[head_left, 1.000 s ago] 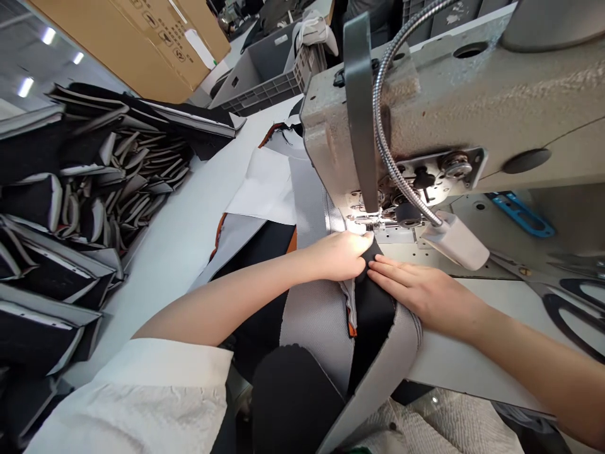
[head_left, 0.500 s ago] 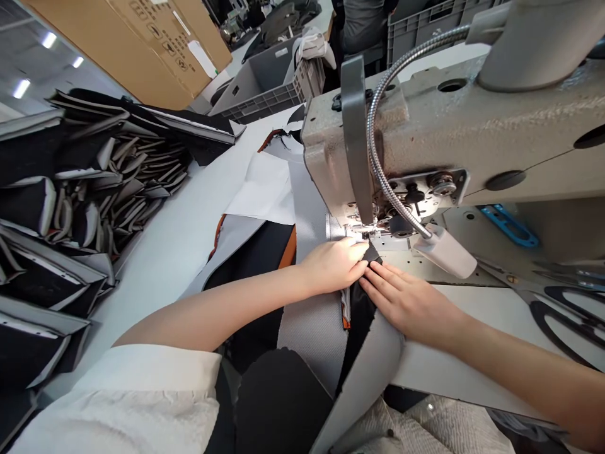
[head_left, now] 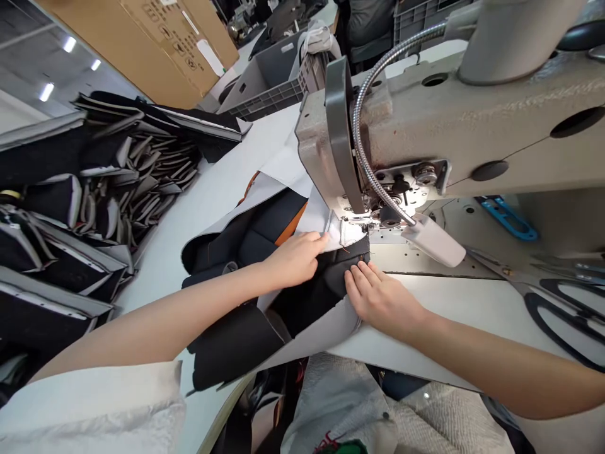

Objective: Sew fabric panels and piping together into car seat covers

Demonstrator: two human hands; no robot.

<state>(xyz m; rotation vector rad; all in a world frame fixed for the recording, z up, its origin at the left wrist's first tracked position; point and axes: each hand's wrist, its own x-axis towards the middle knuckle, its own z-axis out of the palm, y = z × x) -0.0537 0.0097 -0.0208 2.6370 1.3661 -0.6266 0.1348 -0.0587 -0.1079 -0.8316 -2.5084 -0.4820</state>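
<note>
Since the earlier frame, the left hand [head_left: 297,258] has moved away from the needle area toward 9 o'clock, and the fabric piece [head_left: 302,309] shows more of its dark face and orange strip [head_left: 290,225]. Directions are taken from between the hands, 12 o'clock being up. Left hand: fingers bent on the fabric, index finger extended; whether it pinches the cloth cannot be told. Right hand [head_left: 382,296]: flat, fingers side by side, resting on the dark edge, apart from the left. The fabric piece lies beneath both hands on the white counter [head_left: 161,252], its upper edge at the needle area of the sewing machine [head_left: 425,126], 1 o'clock. Lamp head [head_left: 435,241] at 2 o'clock; scissors [head_left: 510,274] at 3. Stacked dark pieces [head_left: 142,176] occupy 9 to 10 o'clock; gray crate [head_left: 271,94], 11; cardboard box [head_left: 155,50], between 10 and 11.
</note>
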